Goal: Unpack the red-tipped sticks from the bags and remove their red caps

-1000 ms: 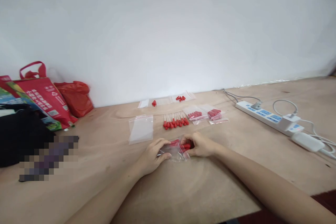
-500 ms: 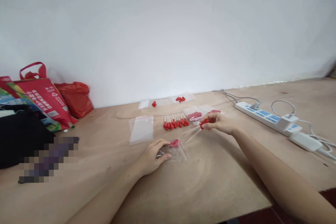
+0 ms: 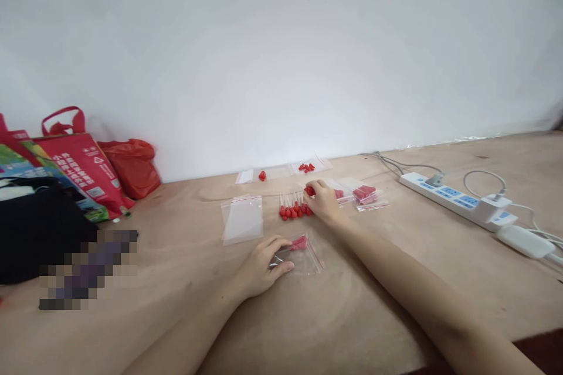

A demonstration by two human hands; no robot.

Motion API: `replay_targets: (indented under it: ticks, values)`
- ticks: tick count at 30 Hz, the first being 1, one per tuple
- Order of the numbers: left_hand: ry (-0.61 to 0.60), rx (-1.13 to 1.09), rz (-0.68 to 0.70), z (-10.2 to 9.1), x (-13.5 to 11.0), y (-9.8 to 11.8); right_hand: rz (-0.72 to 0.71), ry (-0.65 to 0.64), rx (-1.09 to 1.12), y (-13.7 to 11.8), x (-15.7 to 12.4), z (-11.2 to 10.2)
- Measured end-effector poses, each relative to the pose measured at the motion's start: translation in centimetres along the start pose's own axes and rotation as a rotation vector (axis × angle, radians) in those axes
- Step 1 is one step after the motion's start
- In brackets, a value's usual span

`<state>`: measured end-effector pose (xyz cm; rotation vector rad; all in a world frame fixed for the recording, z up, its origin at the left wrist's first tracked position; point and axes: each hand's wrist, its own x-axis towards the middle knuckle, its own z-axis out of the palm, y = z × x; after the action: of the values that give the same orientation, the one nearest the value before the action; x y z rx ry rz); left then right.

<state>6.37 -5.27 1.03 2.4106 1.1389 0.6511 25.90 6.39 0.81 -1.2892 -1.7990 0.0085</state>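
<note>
My left hand [image 3: 264, 266] is curved round the edge of a clear zip bag [image 3: 308, 261], thumb and fingers apart on its two sides. Red bulbs [image 3: 299, 243] show inside that bag. My right hand [image 3: 323, 202] reaches over the right end of a row of droppers [image 3: 290, 211] with red bulbs and pale stems. A red-bulbed dropper [image 3: 310, 191] is pinched in its fingertips; the stem is hidden. Just right of this hand lie bags with red bulbs in them [image 3: 365, 193].
Flat zip bags [image 3: 243, 220] lie left of the row. Near the wall, loose red bulbs [image 3: 307, 168] rest on plastic bags. A power strip [image 3: 457, 199] with cables stands at right. Red shopping bags [image 3: 83, 170] and a black bag [image 3: 39, 234] occupy the left side.
My right hand has moved left with the dropper, from beside the filled bags to the row. My left hand stays at the zip bag. The view has shifted slightly.
</note>
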Motion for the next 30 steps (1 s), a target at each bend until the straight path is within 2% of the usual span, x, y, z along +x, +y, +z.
replay_targets:
  ticks: [5,11,15,18,20,22,26,30]
  values:
    - [-0.004,0.001,-0.009,0.1,0.1,0.0,-0.050,-0.112,-0.253,-0.6,-0.7,1.1]
    - [-0.008,0.012,-0.005,0.0,0.1,0.0,-0.127,-0.154,-0.302,-0.9,-1.6,1.7]
    - [-0.014,0.015,-0.007,-0.1,0.0,0.0,-0.130,-0.056,-0.263,-1.2,-1.9,1.2]
    - [-0.020,0.015,-0.023,-0.1,0.0,0.0,-0.112,0.083,-0.203,-0.9,-2.3,-0.1]
    - [-0.014,0.012,-0.027,-0.1,-0.1,0.1,-0.096,0.107,-0.099,-0.4,-3.1,-1.5]
    - [-0.011,0.005,-0.028,-0.1,0.0,0.2,-0.101,0.037,0.055,0.2,-4.3,-3.0]
    - [-0.033,-0.010,-0.059,-0.2,0.0,0.4,-0.148,-0.243,0.261,0.6,-7.1,-5.5]
    - [-0.034,-0.006,-0.067,-0.1,0.1,0.4,-0.239,-0.381,0.286,-0.3,-8.2,-5.8]
